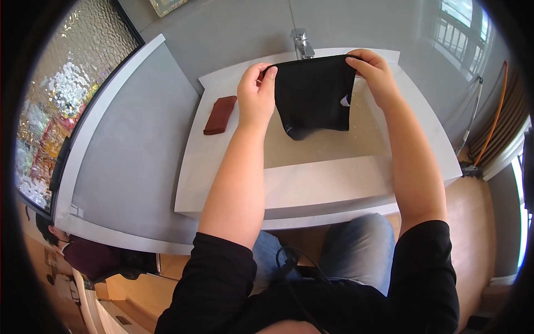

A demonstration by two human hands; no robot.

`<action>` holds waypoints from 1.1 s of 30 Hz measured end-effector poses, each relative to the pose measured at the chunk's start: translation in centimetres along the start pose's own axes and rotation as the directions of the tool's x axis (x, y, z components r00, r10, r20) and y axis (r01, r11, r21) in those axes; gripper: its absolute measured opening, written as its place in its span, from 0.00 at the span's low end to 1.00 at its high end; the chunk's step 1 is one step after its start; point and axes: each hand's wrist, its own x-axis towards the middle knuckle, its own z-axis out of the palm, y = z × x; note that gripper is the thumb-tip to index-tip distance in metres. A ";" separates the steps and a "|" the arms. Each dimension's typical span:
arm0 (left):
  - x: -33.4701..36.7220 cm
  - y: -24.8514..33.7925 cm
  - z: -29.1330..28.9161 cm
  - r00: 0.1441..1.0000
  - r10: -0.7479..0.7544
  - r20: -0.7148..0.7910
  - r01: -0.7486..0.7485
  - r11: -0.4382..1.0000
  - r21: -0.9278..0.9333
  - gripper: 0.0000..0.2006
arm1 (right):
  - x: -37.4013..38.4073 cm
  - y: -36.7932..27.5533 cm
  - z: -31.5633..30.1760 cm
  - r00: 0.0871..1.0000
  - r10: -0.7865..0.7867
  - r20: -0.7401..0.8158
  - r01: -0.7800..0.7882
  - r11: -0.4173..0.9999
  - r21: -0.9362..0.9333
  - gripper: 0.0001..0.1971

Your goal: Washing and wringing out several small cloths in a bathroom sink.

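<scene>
While we look down at our hands, a grey wall (pixel 239 30) rises at the back and a grey panel (pixel 128 139) with a pale frame slants along the left. Between them and us spreads a white counter (pixel 317 186), and set into it is a basin (pixel 328 165) with pale, cloudy water (pixel 322 147). Above that water hangs a black cloth (pixel 314 92), its upper edge drawn out between our two hands; whether its rounded lower left corner touches the water, we cannot tell. Our left hand (pixel 256 96) is nearly closed, thumb and fingers pinching the cloth's upper left corner. Our right hand (pixel 375 71) pinches the upper right corner likewise, its fingers curled over. On the counter left of the basin, near our left hand, we see a folded reddish-brown cloth (pixel 220 115). Just beyond the black cloth's upper edge stands a chrome faucet (pixel 301 43). Near that cloth's right edge we spot a small white tag (pixel 345 101).
</scene>
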 end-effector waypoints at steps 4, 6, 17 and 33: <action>-0.8 -2.0 -0.5 0.955 -0.209 0.210 0.211 0.977 0.014 0.08 | 0.4 2.1 -0.8 0.989 0.148 0.025 -0.142 0.975 -0.169 0.07; -1.5 -3.7 -1.0 0.876 -0.344 0.339 0.322 0.939 0.120 0.08 | 0.3 3.2 -0.6 0.945 0.328 0.016 -0.288 0.850 -0.440 0.09; -3.7 -6.1 -0.4 0.277 -0.745 0.607 0.283 0.667 0.689 0.11 | -0.5 9.2 -0.1 0.704 0.640 0.307 -0.081 0.502 -0.861 0.12; -2.2 -5.6 -0.4 0.526 -0.748 0.404 0.427 0.644 0.635 0.07 | 0.5 6.3 -1.0 0.843 0.528 0.100 -0.304 0.622 -0.722 0.12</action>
